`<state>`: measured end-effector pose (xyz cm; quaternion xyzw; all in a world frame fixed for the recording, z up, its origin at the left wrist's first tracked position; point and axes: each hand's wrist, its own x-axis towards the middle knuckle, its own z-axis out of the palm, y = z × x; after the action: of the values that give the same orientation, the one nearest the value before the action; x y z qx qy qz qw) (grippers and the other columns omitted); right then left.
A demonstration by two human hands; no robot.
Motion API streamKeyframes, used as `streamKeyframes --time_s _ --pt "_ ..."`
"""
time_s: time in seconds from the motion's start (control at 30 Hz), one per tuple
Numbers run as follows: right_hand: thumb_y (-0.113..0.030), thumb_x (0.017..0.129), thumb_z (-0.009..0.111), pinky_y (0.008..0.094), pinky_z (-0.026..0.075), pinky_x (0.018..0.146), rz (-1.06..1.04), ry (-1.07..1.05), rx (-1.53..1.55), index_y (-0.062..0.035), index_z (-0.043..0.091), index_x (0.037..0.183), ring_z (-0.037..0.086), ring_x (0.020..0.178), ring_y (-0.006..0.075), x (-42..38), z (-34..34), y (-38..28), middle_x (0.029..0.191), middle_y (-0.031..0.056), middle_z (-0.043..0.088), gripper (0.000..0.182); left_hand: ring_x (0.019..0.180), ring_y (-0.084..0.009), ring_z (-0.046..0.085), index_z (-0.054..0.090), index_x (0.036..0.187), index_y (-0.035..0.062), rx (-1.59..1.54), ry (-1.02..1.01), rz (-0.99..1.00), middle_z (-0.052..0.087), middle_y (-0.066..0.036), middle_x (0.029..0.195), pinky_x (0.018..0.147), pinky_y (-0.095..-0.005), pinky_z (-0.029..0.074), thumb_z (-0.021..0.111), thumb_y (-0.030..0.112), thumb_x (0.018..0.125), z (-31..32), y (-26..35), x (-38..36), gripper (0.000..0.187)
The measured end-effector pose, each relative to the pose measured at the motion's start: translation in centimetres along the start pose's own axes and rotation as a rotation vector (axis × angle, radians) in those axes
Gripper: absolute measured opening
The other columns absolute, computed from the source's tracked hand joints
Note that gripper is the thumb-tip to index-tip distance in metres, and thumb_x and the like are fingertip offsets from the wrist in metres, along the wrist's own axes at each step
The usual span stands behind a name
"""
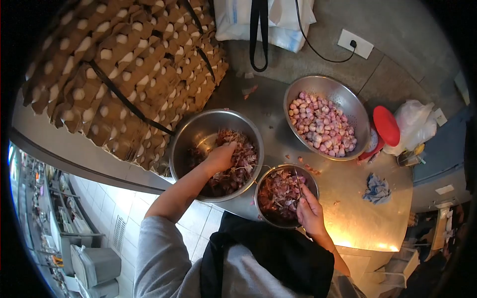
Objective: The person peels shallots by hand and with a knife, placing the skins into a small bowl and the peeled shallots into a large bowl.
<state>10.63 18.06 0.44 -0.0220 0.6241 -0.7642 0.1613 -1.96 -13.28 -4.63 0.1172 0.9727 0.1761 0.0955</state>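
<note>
My left hand reaches into a large steel bowl of unpeeled shallots and loose skins; its fingertips are hidden among them. A smaller steel bowl, full of reddish peelings, stands to the right. Over this bowl's right side, my right hand is closed round a small knife, blade pointing away from me. Farther back, a steel colander holds many peeled pink shallots.
Stacked egg trays rise at the back left. A red scale, plastic bag and crumpled blue cloth lie right on the steel table. A strapped white bag and plugged-in cable are behind.
</note>
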Motion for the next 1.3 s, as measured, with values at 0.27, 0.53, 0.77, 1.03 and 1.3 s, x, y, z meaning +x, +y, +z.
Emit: streamKeyframes --time_s 0.27,0.53,0.77,1.03,1.3 --pt "-0.012 0.092 0.039 0.0170 0.029 0.043 0.040 0.058 -0.021 -0.0070 0.030 0.133 0.032 0.047 0.0041 0.2 0.5 -1.5 0.059 -0.0048 0.034 0.042 0.085 -0.0319 0.057 0.049 0.091 0.0054 -0.221 0.037 0.004 0.060 -0.015 0.084 0.073 -0.0401 0.045 0.066 0.014 0.067 -1.1 -1.2 1.3 0.031" --pt "-0.014 0.092 0.040 0.0171 0.031 0.046 0.006 0.080 -0.060 -0.0076 0.031 0.133 0.032 0.051 0.0036 0.2 0.8 -1.5 0.063 -0.0050 0.037 0.042 0.069 -0.0256 0.059 0.050 0.083 0.0064 -0.292 0.224 -0.160 0.059 -0.007 0.069 0.065 -0.0355 0.045 0.074 0.025 0.063 -3.4 -2.3 1.6 0.036" --pt "-0.013 0.092 0.041 0.0169 0.029 0.043 -0.022 0.144 -0.037 -0.0073 0.032 0.132 0.033 0.047 0.0038 0.5 1.0 -0.7 0.058 -0.0048 0.036 0.042 0.075 -0.0164 0.057 0.052 0.091 0.0046 -1.031 0.075 -0.186 0.056 -0.007 0.082 0.064 -0.0290 0.048 0.068 0.012 0.072 -3.8 -3.0 1.8 0.026" --pt "-0.015 0.092 0.042 0.0164 0.028 0.042 -0.031 0.204 -0.034 -0.0071 0.033 0.131 0.032 0.046 0.0038 0.5 1.3 -0.6 0.057 -0.0051 0.034 0.042 0.083 -0.0233 0.059 0.043 0.109 0.0073 -0.586 0.341 -0.167 0.058 -0.012 0.096 0.068 -0.0348 0.048 0.062 0.017 0.079 -2.1 -4.8 2.6 0.037" --pt "-0.013 0.091 0.041 0.0169 0.028 0.040 -0.010 0.272 0.071 -0.0061 0.032 0.131 0.032 0.043 0.0037 0.4 2.4 -1.0 0.055 -0.0048 0.035 0.041 0.080 -0.0243 0.060 0.053 0.089 0.0087 -0.261 0.291 -0.223 0.062 -0.007 0.083 0.069 -0.0342 0.046 0.068 0.017 0.071 -4.4 -2.3 0.7 0.025"
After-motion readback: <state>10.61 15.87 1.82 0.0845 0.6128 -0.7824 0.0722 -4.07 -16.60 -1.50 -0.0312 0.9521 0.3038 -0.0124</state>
